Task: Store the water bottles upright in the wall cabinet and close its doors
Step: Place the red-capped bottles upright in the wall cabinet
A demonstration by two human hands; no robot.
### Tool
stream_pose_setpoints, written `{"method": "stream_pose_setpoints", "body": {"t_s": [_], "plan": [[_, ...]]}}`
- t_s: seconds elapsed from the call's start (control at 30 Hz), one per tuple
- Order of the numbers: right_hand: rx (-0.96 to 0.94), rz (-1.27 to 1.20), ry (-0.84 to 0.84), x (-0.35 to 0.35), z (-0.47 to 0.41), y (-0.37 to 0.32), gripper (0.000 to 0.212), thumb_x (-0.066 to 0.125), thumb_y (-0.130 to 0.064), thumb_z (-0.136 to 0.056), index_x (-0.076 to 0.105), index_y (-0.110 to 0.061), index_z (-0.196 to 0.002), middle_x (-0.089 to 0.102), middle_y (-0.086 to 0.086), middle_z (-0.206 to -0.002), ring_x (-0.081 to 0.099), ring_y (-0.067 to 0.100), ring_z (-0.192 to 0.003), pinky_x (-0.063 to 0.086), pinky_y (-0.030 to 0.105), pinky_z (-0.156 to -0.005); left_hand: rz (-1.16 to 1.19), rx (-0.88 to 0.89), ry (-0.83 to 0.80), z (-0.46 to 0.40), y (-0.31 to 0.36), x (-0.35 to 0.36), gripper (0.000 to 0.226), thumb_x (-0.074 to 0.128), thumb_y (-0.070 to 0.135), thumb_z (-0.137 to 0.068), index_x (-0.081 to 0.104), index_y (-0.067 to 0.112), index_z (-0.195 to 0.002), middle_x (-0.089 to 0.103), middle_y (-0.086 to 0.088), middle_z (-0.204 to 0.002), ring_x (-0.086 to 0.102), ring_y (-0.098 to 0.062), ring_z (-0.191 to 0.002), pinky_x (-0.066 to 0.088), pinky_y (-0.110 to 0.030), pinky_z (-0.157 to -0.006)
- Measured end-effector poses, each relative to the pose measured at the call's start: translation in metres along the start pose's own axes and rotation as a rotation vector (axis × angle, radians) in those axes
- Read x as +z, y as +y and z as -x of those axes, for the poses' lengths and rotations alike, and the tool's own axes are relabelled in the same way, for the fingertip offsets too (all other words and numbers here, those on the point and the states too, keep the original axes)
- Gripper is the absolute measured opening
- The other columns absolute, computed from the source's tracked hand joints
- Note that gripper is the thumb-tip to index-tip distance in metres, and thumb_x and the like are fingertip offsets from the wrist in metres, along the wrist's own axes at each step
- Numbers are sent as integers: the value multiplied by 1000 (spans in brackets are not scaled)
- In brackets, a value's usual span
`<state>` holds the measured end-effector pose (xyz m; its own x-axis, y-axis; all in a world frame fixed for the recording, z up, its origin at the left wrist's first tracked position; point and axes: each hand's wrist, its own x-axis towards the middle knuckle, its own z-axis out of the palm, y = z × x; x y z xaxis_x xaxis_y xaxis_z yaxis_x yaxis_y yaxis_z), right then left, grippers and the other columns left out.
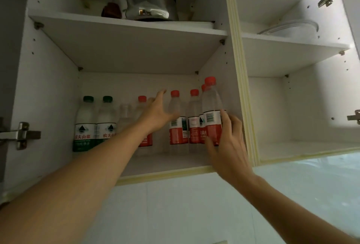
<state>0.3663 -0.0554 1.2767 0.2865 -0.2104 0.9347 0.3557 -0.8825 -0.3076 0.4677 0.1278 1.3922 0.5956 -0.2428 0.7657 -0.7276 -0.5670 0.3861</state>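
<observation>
The white wall cabinet (48, 91) stands open, and several water bottles stand upright on its lower shelf (167, 162). Two green-capped bottles (83, 124) are at the left. Red-capped bottles (177, 124) fill the middle and right. My right hand (227, 142) grips the front red-capped bottle (211, 113) at its label, near the cabinet's right wall. My left hand (157, 111) reaches among the middle bottles with fingers spread, holding nothing; it hides part of a red-capped bottle (143, 103).
A steel kettle (150, 0) and a dark object sit on the upper shelf. The right compartment (292, 107) holds a white lidded dish (294, 29) up high. Door hinges (19, 134) show at both edges. White tiles lie below.
</observation>
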Motion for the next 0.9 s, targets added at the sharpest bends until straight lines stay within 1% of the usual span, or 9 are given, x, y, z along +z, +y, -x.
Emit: {"method": "stream_pose_setpoints", "body": {"t_s": [0.13,0.2,0.3,0.4,0.53,0.63,0.7,0.73,0.9], "plan": [[55,6,88,11,5,7,72,56,-37,-97,16,-27,-156,30,-3,-150,48,20,-128,58,40,-89,4,-39,-91,-12,-8,21,121,83,41,-81,-10,39,-159,21,-14,-164,36,-31,-145,37,-41,-111],[40,17,102,13,4,11,71,56,-36,-98,17,-27,-156,33,-4,-149,49,17,-126,58,37,-86,11,-61,-158,-16,-11,29,130,86,39,-78,-17,40,-157,26,-16,-162,40,-32,-143,39,-42,-114],[23,25,110,16,4,16,72,58,-34,-97,18,-28,-156,35,-6,-147,52,15,-121,58,33,-79,89,-37,-250,-17,-17,38,134,87,31,-77,-21,43,-154,42,-10,-153,54,-28,-130,47,-47,-109],[9,30,121,18,4,18,73,61,-34,-96,19,-29,-155,36,-7,-146,52,14,-119,57,29,-77,125,7,-258,-21,-27,47,132,84,17,-81,-23,45,-154,57,-7,-141,66,-17,-111,55,-41,-100],[-2,30,118,19,4,21,74,61,-36,-96,17,-31,-156,34,-8,-148,49,14,-123,55,27,-79,-1,7,-275,-32,-32,40,138,87,25,-78,-30,46,-150,60,-11,-134,69,-22,-104,57,-41,-94],[-7,29,118,20,4,22,75,60,-38,-97,16,-31,-157,33,-8,-149,49,14,-123,53,25,-77,-176,-14,-255,-35,-38,32,144,88,40,-74,-36,48,-145,48,-19,-147,59,-33,-120,48,-48,-107],[-10,27,120,20,5,23,75,60,-38,-97,16,-32,-157,33,-9,-149,49,14,-123,54,27,-77,-364,-28,-217,-37,-46,29,141,85,54,-72,-36,51,-144,39,-21,-151,37,-44,-140,34,-54,-116],[-8,26,121,21,5,24,75,60,-38,-97,16,-32,-157,33,-9,-149,49,14,-124,56,29,-77,-449,-21,-199,-39,-51,27,138,83,60,-71,-33,52,-145,36,-20,-152,28,-44,-144,30,-55,-117],[-19,29,128,22,5,25,74,59,-41,-97,15,-34,-156,32,-10,-148,49,14,-125,57,30,-80,-699,47,-171,-50,-61,19,121,75,71,-69,-11,55,-153,22,-14,-161,16,-39,-148,15,-58,-117]]}}
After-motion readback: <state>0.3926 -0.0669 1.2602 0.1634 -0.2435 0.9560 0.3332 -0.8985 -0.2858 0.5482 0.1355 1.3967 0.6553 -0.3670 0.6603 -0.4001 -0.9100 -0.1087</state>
